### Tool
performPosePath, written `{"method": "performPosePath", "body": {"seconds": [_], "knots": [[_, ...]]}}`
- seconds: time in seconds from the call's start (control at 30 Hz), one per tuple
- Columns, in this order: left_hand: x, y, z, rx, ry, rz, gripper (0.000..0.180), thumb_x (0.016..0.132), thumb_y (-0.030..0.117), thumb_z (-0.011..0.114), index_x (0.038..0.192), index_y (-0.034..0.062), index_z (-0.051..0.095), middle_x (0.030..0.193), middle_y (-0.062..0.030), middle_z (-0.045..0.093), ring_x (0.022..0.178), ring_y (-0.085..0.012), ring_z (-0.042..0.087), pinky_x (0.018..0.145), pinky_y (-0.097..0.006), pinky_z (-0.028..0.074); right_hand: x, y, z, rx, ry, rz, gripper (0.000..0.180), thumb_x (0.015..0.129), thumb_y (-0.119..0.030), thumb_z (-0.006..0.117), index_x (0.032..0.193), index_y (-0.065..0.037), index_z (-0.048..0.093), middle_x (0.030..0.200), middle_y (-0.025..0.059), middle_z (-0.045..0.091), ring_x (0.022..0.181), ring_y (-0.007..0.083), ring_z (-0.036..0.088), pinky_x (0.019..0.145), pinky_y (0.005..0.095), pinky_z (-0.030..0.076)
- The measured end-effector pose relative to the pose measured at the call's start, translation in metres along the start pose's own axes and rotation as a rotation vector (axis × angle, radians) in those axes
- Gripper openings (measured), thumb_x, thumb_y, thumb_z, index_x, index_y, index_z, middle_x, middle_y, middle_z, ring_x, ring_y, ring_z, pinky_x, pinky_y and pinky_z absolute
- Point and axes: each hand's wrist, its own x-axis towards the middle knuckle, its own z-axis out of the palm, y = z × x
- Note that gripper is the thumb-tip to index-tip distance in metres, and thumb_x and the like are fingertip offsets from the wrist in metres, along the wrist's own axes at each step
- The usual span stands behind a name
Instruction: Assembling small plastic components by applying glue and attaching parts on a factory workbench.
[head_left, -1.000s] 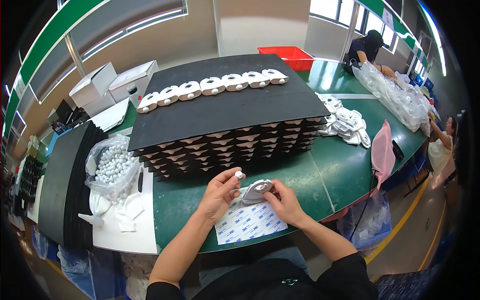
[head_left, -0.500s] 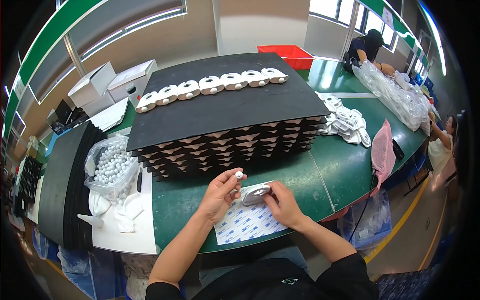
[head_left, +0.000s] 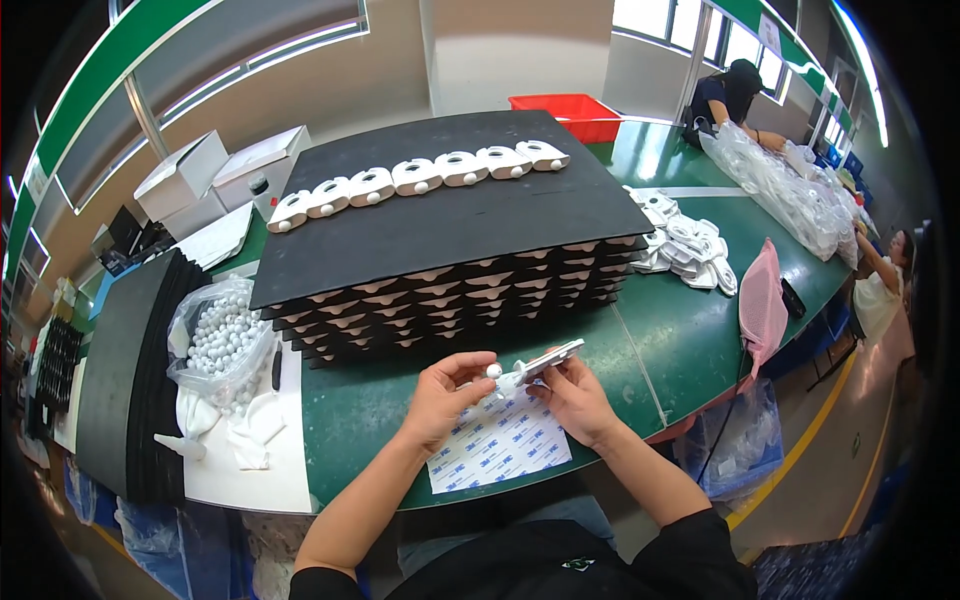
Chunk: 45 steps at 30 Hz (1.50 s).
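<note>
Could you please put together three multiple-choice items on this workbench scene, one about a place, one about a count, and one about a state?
1. Where does the bag of white balls lie?
A. to the left of the stack of black trays
B. on top of the stack
C. inside the red bin

2. How many white parts stand in the row of white parts on the top tray?
A. three
B. seven
C. twelve

3. What is the left hand doing?
A. lying flat on the table
B. pinching a small white ball at its fingertips
C. gripping the pink bag

Answers: 1 A, the bag sits on the white sheet left of the stack. 2 B, seven parts show in a line. 3 B, the ball is between its fingertips, beside the white part that the right hand holds.
</note>
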Motion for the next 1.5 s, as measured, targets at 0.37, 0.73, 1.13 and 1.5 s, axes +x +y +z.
{"method": "performPosePath", "body": {"seconds": [0.37, 0.73, 1.13, 1.5], "knots": [[-0.002, -0.002, 0.004, 0.219, -0.034, 0.054, 0.024, 0.073, 0.004, 0.067, 0.096, 0.0049, 0.065, 0.073, 0.0011, 0.058, 0.065, -0.0041, 0.050, 0.059, -0.018, 0.041, -0.002, -0.003, 0.005, 0.030, -0.012, 0.031, 0.018, 0.091, -0.011, 0.046, 0.109, -0.008, 0.045, 0.104, 0.0065, 0.053, 0.097, 0.0159, 0.052, 0.083, 0.0305, 0.042], [-0.004, -0.005, 0.005, 0.312, -0.088, 0.149, 0.023, 0.068, 0.005, 0.072, 0.089, 0.0030, 0.065, 0.076, 0.0007, 0.058, 0.063, -0.0041, 0.048, 0.058, -0.018, 0.039, -0.003, -0.001, 0.000, -0.034, -0.021, 0.109, 0.022, 0.091, -0.009, 0.045, 0.112, -0.004, 0.045, 0.102, 0.0047, 0.053, 0.090, 0.0122, 0.053, 0.077, 0.0257, 0.046], [-0.010, 0.012, 0.010, 0.583, -0.205, 0.391, 0.039, 0.052, 0.011, 0.081, 0.088, 0.0091, 0.065, 0.073, 0.0013, 0.054, 0.067, -0.0089, 0.044, 0.061, -0.022, 0.038, -0.001, -0.056, 0.018, -0.489, -0.349, -0.049, 0.015, 0.084, -0.005, 0.055, 0.098, -0.001, 0.053, 0.081, 0.0025, 0.056, 0.069, 0.0090, 0.052, 0.063, 0.0219, 0.043], [-0.005, 0.005, 0.008, 0.320, -0.147, 0.240, 0.029, 0.080, 0.003, 0.054, 0.109, 0.0023, 0.053, 0.074, 0.0005, 0.053, 0.067, -0.0057, 0.045, 0.065, -0.018, 0.038, 0.149, -0.214, 0.009, -1.010, 0.175, -0.864, 0.022, 0.081, -0.008, 0.057, 0.101, -0.002, 0.047, 0.074, 0.0078, 0.062, 0.065, 0.0092, 0.055, 0.057, 0.0226, 0.041]]}}
